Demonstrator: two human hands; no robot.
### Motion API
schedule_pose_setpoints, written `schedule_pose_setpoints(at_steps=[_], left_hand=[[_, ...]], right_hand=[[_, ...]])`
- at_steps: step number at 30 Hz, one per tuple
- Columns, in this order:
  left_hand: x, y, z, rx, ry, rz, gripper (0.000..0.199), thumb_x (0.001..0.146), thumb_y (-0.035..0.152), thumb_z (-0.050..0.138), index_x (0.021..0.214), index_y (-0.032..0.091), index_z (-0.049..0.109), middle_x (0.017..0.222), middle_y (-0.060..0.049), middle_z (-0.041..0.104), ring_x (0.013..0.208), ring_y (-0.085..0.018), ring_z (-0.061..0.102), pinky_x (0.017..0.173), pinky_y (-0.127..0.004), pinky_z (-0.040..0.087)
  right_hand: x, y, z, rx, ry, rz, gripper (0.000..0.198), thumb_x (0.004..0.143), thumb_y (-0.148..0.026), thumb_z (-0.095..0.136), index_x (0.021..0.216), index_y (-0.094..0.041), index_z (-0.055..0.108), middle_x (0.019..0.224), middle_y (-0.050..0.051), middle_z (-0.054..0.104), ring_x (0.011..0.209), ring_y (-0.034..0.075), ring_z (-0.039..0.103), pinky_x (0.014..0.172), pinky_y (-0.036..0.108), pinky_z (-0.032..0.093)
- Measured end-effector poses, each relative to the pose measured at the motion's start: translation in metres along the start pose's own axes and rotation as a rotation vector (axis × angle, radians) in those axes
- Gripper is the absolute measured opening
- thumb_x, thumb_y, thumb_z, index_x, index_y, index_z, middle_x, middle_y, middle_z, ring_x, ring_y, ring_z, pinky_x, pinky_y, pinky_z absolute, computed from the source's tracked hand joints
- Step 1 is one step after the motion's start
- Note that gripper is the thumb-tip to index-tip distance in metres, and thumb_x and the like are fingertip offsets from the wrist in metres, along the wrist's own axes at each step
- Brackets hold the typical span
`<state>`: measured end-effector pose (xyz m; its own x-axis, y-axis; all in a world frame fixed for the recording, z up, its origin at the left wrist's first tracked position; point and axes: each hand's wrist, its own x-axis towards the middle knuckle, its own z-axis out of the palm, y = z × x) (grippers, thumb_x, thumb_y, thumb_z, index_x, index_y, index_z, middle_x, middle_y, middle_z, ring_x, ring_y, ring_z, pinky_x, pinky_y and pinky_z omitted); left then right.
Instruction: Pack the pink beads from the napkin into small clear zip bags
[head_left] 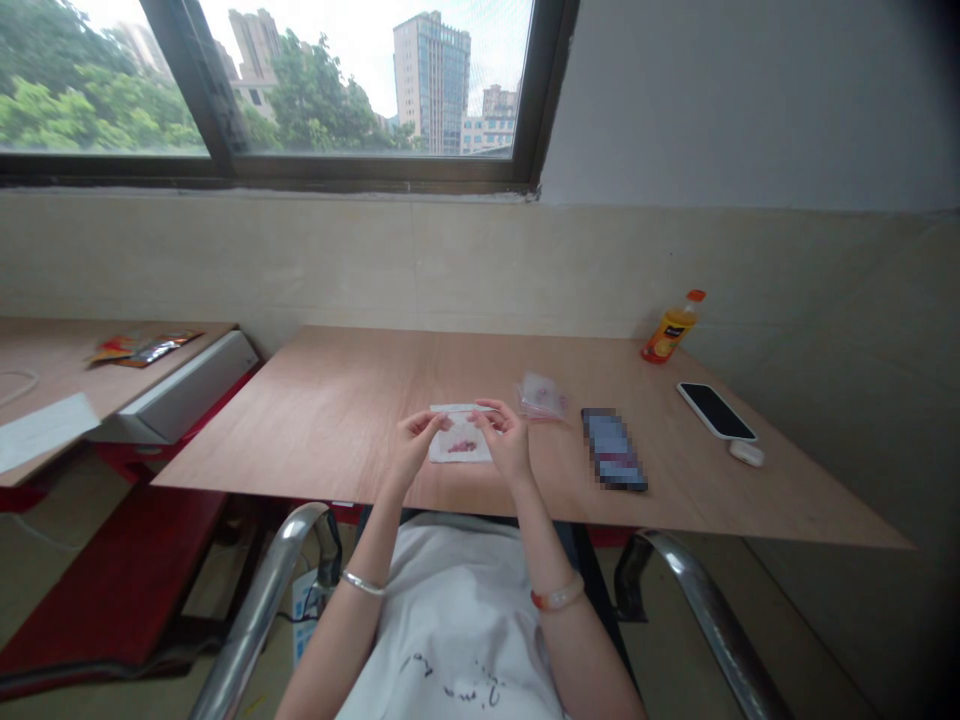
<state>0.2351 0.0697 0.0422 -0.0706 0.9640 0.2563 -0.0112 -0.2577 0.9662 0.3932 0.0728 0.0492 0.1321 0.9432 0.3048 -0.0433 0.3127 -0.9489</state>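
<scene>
Between my two hands is a small see-through plastic bag (445,452) with little pink and red pieces in its lower part; what they are is too small to tell. The fingertips of my left hand (412,445) pinch the bag's upper left side. On the upper right, my right hand (511,446) pinches it between thumb and fingers. Just beyond my right hand, a loose pile of clear and pinkish plastic bags (543,396) lies on the wooden table (360,385).
Right of the bags lies a phone (613,450) with a blurred screen. Farther right are a white-edged phone (715,411), a small white case (747,453) and an orange drink bottle (669,332). Metal chair arms (259,610) flank me. Another table (45,360) stands left.
</scene>
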Motion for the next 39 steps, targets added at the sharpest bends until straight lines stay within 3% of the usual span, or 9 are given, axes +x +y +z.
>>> schedule_pose_setpoints(at_steps=[3,8,12,17,27,35,39], left_hand=[[-0.001,0.008,-0.001,0.025,0.022,0.033,0.029,0.079,0.043,0.065,0.073,0.016,0.071,0.072,-0.004,0.071,0.069,-0.016,0.064,0.065,-0.026,0.049],[-0.003,0.022,-0.001,0.063,0.028,0.054,0.029,0.080,0.043,0.064,0.071,0.016,0.071,0.070,-0.004,0.070,0.067,-0.016,0.063,0.063,-0.025,0.048],[-0.005,0.031,0.003,0.025,-0.022,0.027,0.030,0.079,0.044,0.066,0.077,0.015,0.072,0.074,-0.005,0.071,0.067,-0.016,0.062,0.061,-0.025,0.048],[-0.006,0.039,0.006,0.037,-0.045,0.047,0.029,0.076,0.044,0.069,0.077,0.015,0.071,0.075,-0.006,0.071,0.070,-0.016,0.062,0.064,-0.025,0.048],[-0.009,0.054,0.005,0.184,-0.023,0.119,0.028,0.079,0.043,0.066,0.074,0.016,0.069,0.073,-0.004,0.069,0.070,-0.016,0.061,0.064,-0.025,0.045],[-0.010,0.064,0.005,0.224,-0.102,0.129,0.024,0.081,0.040,0.066,0.080,0.016,0.072,0.080,-0.006,0.072,0.077,-0.018,0.065,0.070,-0.027,0.048],[-0.011,0.070,0.006,0.217,-0.126,0.147,0.021,0.082,0.038,0.065,0.083,0.018,0.072,0.084,-0.006,0.074,0.081,-0.019,0.066,0.074,-0.027,0.049]], right_hand=[[-0.001,-0.004,-0.001,0.092,-0.075,0.089,0.037,0.077,-0.038,0.066,0.109,-0.020,0.064,0.082,0.006,0.075,0.075,0.021,0.069,0.065,0.031,0.053],[-0.003,-0.010,-0.002,0.087,-0.153,0.100,0.021,0.075,-0.039,0.067,0.077,-0.019,0.072,0.083,0.006,0.074,0.076,0.019,0.068,0.070,0.031,0.054],[-0.005,-0.018,-0.002,0.137,-0.138,0.101,0.020,0.075,-0.039,0.066,0.074,-0.020,0.071,0.077,0.004,0.072,0.067,0.016,0.065,0.059,0.028,0.054],[-0.008,-0.029,-0.003,0.149,-0.178,0.119,0.023,0.074,-0.042,0.067,0.079,-0.019,0.070,0.078,0.004,0.070,0.067,0.016,0.063,0.052,0.026,0.055],[-0.010,-0.041,-0.004,0.053,-0.177,0.016,0.018,0.076,-0.038,0.068,0.076,-0.020,0.070,0.074,0.003,0.070,0.069,0.017,0.063,0.058,0.026,0.052],[-0.009,-0.046,-0.009,0.077,-0.225,0.022,0.014,0.076,-0.033,0.070,0.080,-0.021,0.072,0.076,0.001,0.071,0.067,0.015,0.062,0.057,0.025,0.049],[-0.011,-0.052,-0.008,0.018,-0.251,-0.003,0.016,0.078,-0.035,0.069,0.084,-0.020,0.073,0.084,0.004,0.073,0.075,0.017,0.064,0.065,0.027,0.050]])
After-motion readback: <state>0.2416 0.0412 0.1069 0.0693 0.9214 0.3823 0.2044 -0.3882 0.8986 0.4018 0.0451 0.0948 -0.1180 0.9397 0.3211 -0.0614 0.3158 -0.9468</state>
